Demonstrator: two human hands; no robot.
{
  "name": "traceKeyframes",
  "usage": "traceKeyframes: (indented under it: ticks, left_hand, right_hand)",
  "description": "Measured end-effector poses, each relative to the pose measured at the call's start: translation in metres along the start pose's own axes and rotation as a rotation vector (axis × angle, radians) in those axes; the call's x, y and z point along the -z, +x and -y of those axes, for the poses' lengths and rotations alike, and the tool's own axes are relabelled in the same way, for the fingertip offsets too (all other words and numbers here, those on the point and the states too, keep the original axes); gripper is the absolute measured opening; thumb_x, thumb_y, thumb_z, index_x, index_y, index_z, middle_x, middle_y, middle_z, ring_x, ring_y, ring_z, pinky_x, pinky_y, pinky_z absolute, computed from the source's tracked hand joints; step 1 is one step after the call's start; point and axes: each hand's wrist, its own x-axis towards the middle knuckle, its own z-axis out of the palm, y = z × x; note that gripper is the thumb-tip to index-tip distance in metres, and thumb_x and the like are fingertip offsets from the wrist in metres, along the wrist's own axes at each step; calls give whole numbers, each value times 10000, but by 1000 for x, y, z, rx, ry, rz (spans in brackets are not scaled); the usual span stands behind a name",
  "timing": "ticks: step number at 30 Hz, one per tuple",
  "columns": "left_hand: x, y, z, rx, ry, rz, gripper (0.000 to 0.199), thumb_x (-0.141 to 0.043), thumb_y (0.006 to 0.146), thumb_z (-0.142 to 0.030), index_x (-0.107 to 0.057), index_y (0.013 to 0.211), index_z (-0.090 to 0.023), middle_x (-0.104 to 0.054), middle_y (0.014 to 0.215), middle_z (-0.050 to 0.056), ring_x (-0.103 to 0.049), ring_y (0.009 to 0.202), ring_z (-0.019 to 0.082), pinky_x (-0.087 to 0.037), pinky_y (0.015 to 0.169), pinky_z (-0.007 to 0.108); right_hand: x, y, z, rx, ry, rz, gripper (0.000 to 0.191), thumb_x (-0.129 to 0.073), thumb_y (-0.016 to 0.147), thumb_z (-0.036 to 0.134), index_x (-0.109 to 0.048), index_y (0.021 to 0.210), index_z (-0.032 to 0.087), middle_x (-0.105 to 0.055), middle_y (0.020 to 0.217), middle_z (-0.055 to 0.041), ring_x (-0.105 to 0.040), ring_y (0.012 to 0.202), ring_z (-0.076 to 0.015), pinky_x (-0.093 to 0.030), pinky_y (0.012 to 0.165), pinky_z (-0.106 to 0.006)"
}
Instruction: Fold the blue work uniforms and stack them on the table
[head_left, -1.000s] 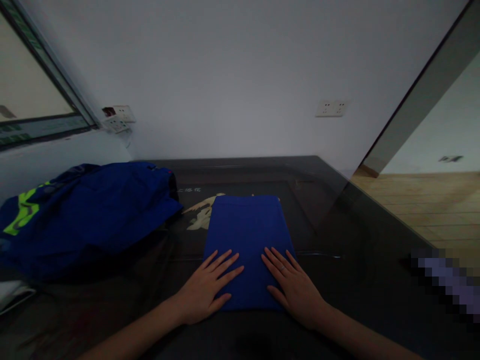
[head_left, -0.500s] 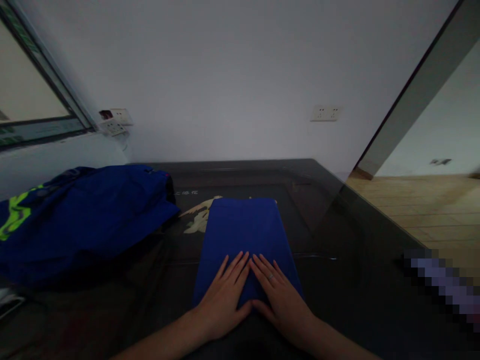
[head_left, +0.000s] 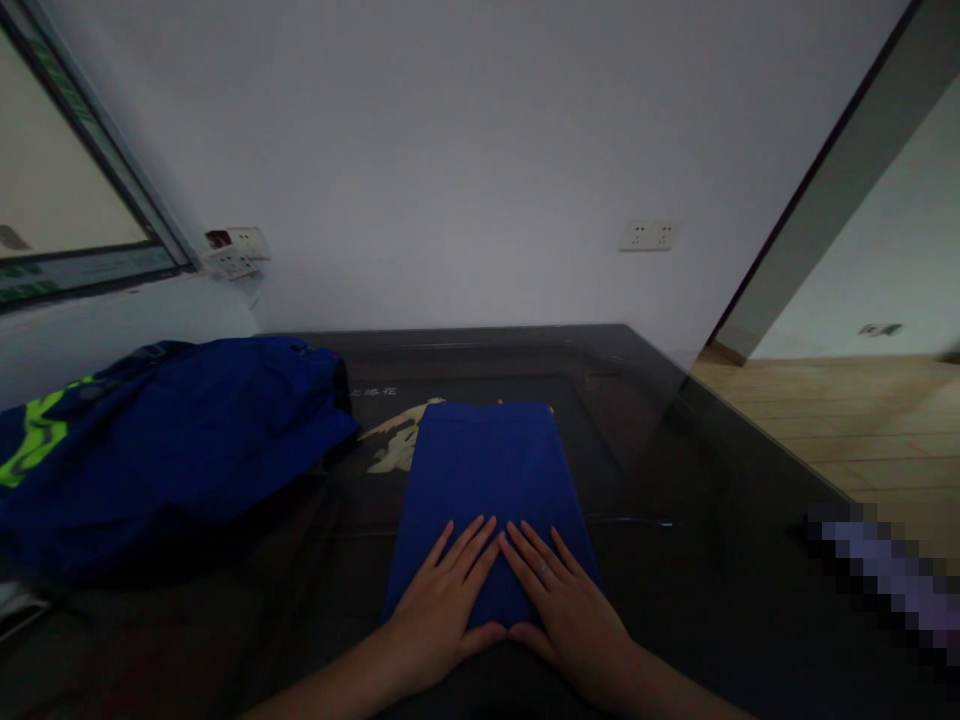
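The folded cloth (head_left: 487, 475) is blue (the table (head_left: 712, 590) blackish).

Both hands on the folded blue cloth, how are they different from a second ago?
The left hand has moved rightward and the right hand leftward over the folded blue cloth, so the two now meet or nearly meet. Nothing was grasped or released. The cloth and the bunched blue garment lie about where they were.

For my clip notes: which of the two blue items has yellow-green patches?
The rumpled blue heap at picture left; the flat blue piece under the left hand and right hand shows none.
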Motion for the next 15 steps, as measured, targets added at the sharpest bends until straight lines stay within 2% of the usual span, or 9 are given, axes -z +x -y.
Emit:
traceKeyframes:
  ticks: [4,6,8,10,12,15]
  left_hand:
    - [7,-3,0,-18,-83,2,868,-587,847,-505,-128,1528,-225,-150,1580,110,-128,1459,268,-144,1177,535]
    - [10,-6,7,-8,-154,6,763,-538,885,-497,-184,1518,-260,-184,1576,96,-159,1454,254,-182,1172,523]
    - [12,-10,24,62,-194,-34,597,-451,938,-476,-289,1485,-301,-224,1569,73,-188,1448,245,-207,1163,522]
    - [10,-15,49,198,-188,-138,532,-422,948,-475,-376,1446,-295,-240,1565,83,-186,1446,273,-194,1152,557]
    - [9,-20,76,342,-205,-251,580,-474,910,-509,-416,1424,-247,-267,1550,128,-185,1440,323,-176,1135,602]
    - [12,-20,102,445,-477,-352,649,-514,866,-540,-417,1414,-206,-344,1510,157,-262,1415,328,-233,1133,565]
  right_hand:
    - [13,1,4,-34,133,91,793,-599,863,406,-197,1523,232,-239,1554,-83,-212,1434,-289,-226,1149,-567]
    - [22,0,-1,-73,258,108,720,-568,883,380,-248,1512,235,-257,1553,-78,-210,1436,-269,-231,1154,-544]
    - [30,-3,-16,-151,399,27,612,-502,917,361,-317,1487,235,-309,1537,-82,-260,1423,-241,-272,1148,-503]
    - [35,-7,-39,-264,517,-129,532,-454,933,357,-387,1447,235,-389,1495,-101,-356,1380,-233,-320,1127,-486]
    - [37,-9,-66,-385,624,-253,503,-459,920,367,-439,1404,231,-463,1435,-125,-449,1316,-251,-392,1075,-493]
    - [38,-7,-97,-544,843,-274,487,-484,897,372,-470,1363,232,-524,1364,-154,-569,1191,-272,-540,894,-461]
